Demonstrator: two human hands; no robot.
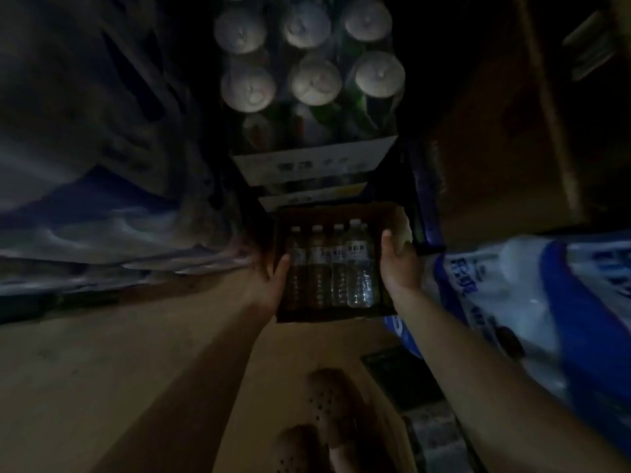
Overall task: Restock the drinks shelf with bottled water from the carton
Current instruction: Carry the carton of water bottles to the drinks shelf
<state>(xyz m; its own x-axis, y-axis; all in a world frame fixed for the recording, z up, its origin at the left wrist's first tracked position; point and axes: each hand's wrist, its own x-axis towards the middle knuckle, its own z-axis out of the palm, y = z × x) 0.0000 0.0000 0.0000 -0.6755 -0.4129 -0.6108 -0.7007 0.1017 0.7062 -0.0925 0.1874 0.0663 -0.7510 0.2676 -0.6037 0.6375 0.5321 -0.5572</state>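
An open brown carton (341, 213) sits low in the dim middle of the head view. Inside it lie several clear water bottles (356, 264) with white caps and white labels, side by side. My left hand (269, 278) grips the carton's left wall, thumb over the rim. My right hand (399, 264) grips the right wall, thumb on the rim. Both forearms reach forward from the bottom of the frame.
Stacked cases of green bottles with pale bases (310, 80) rise just behind the carton. Blue and white plastic-wrapped packs (546, 302) crowd the right, dark wrapped packs (102, 199) the left, a large cardboard box (512, 131) stands upper right. Flattened cardboard (102, 370) covers the floor, shoes (327, 414) below.
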